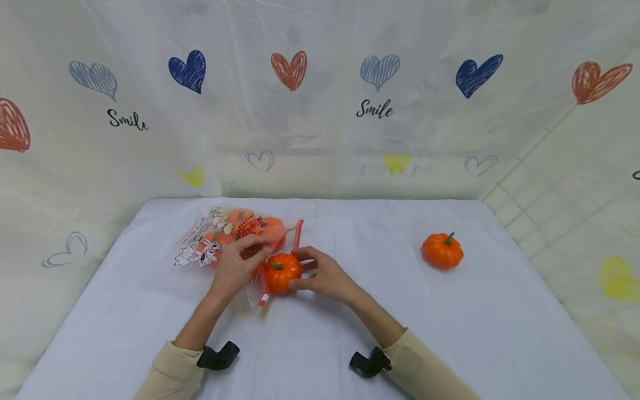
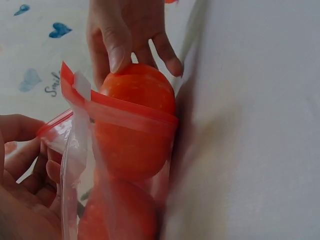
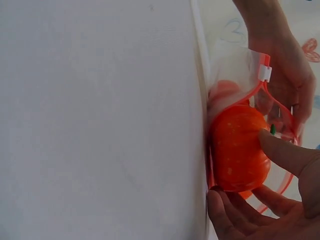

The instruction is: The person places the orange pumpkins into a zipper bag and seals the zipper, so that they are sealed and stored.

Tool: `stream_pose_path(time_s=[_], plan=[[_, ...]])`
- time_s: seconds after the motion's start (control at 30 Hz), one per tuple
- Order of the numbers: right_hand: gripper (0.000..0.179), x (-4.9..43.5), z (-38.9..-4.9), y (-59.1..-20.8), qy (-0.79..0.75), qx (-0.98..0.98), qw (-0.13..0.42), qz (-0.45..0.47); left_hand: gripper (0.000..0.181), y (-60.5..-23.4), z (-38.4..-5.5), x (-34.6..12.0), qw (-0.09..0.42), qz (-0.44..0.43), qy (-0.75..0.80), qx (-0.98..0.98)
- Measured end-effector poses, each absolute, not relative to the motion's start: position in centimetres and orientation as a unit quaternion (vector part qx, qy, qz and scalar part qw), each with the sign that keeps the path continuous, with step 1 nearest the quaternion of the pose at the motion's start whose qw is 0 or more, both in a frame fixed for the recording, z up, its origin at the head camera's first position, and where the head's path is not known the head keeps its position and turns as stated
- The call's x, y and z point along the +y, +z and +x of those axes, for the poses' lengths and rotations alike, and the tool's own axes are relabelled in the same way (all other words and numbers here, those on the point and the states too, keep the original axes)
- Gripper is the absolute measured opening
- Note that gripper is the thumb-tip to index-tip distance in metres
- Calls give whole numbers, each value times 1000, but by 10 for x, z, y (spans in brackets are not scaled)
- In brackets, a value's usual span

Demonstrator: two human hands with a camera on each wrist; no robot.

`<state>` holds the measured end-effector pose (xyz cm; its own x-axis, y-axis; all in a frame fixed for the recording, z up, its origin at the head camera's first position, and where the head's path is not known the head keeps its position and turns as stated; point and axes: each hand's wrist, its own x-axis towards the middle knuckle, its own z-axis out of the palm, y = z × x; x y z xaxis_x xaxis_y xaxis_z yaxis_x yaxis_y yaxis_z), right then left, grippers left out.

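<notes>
A clear zip bag with printed cartoon figures lies on the left of the table, several orange toy pumpkins showing through it. Its red-edged mouth faces right and gapes; a white slider sits at one end of the edge. My left hand pinches the upper red edge, lifting it, as the left wrist view shows. Partway into the mouth is an orange pumpkin with a green stem. The thumb and fingers of my right hand grip it from its outer side.
Another orange pumpkin stands apart on the right of the white-covered table. Behind the table hangs a pale sheet printed with hearts. A black wrist device is strapped at the left sleeve, with a similar one at the right.
</notes>
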<state>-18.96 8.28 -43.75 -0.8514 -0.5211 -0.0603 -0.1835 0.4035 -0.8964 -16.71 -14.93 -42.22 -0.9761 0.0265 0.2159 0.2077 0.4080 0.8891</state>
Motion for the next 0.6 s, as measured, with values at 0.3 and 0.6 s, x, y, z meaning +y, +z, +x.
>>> stream_pose_path(time_s=[0.3, 0.6], plan=[[64, 74, -188, -439, -472, 844, 140, -212, 23, -421, -168, -150, 79, -65, -539, -836], [62, 66, -188, -440, -493, 835, 155, -192, 24, -422, -167, -150, 77, -65, -538, -837]])
